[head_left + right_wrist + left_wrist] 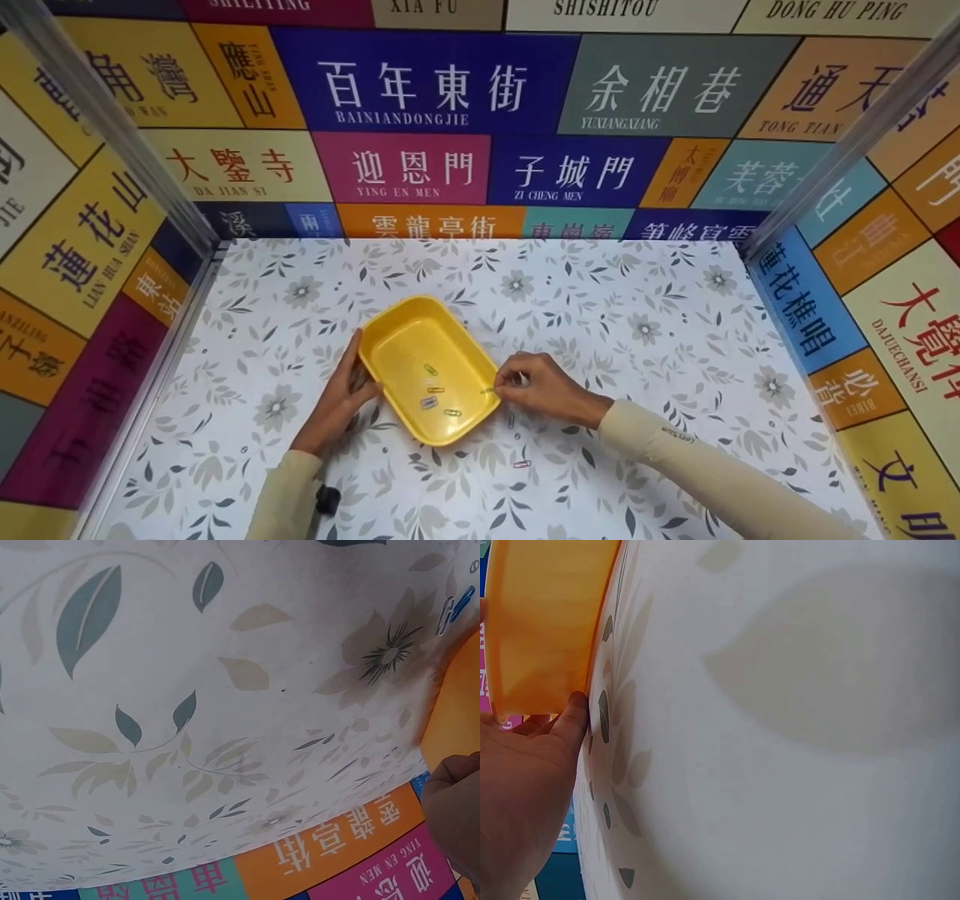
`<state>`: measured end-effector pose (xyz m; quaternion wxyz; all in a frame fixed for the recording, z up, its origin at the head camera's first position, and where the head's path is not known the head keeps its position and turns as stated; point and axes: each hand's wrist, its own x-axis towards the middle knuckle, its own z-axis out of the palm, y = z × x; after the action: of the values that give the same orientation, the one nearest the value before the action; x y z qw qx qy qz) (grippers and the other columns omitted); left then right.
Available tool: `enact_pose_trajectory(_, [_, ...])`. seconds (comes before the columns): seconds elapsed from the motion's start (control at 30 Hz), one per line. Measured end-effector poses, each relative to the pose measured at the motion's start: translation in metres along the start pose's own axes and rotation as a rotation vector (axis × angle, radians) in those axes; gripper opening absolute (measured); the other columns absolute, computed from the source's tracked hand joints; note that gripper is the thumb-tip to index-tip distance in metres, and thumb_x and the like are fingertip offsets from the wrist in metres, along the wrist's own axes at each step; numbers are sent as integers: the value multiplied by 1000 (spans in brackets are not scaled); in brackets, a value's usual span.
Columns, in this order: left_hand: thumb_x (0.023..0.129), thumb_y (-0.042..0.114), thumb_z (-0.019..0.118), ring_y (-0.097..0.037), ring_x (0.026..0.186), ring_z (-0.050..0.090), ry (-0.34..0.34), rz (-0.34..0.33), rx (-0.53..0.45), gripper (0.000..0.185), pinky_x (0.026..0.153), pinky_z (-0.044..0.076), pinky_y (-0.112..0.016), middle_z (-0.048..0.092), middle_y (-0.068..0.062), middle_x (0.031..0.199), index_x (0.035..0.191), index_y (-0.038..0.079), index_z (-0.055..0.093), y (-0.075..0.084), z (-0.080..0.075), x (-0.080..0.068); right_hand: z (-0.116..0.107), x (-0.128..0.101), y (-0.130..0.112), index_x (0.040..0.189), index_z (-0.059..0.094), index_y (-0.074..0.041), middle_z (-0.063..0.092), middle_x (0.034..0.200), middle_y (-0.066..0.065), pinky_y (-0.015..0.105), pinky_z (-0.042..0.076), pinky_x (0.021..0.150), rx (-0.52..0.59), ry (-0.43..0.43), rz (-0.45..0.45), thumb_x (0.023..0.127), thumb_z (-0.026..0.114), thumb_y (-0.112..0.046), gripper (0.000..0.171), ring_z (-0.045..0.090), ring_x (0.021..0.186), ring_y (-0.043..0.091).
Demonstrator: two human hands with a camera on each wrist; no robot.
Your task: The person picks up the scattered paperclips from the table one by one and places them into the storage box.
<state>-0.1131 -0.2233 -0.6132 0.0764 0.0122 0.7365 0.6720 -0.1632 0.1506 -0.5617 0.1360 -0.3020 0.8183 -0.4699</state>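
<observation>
- In the yellow tray: a few paper clips, prob. kept together by its walls.
- On tray's left side: L hand, fingers & thumb spread against it, likely steadying it on the table.
- At tray's right rim: R hand, pinching a greenish clip.
- Right of tray, nearer person: red clip, loose.

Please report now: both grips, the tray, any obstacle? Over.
Left grip against yellow rectangular plastic tray. Right grip pinching small greenish paper clip by tray. More paper clips inside. Loose reddish clip outside, not blocking.
</observation>
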Motion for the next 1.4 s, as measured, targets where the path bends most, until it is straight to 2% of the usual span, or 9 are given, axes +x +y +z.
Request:
enact_pose_trajectory(0.1, [109,13,71,-19,170,16,-1,-11,7,101,127,26,-15,5,7,185,180,26,-1,0,1,0,0,1,0,97,84,-9,72,91,-5,25,55,81,6,0,7,95,82,-11,3,64,88,12])
enact_pose_trajectory(0.33, [108,-1,66,-31,169,18,-18,81,-26,98,124,30,-13,6,-7,186,179,14,0,-1,0,1,1,7,1,95,82,-2,73,88,2,26,51,75,6,11,-32,94,82,-6,4,62,83,12])
enact_pose_trajectory(0.63, [109,5,68,-29,170,17,-11,53,8,98,122,29,-10,3,-3,186,179,19,1,-1,-1,0,-1,14,-4,97,83,-2,72,87,2,27,52,76,-12,5,-41,96,82,-8,6,61,83,12])
enact_pose_trajectory(1.0, [108,6,68,-26,170,17,-3,35,-6,99,123,28,-10,3,-1,186,179,21,1,-1,-1,0,-4,25,-12,96,83,-4,73,89,0,26,53,79,-56,-20,-37,95,78,-7,6,62,85,12])
enact_pose_trajectory(1.4, [110,6,67,-31,170,14,-31,89,19,98,124,27,-11,2,-6,186,179,18,-2,-3,-2,-1,-4,35,-15,94,84,-10,75,87,-4,28,54,80,-95,-37,-37,92,78,-2,10,62,85,11])
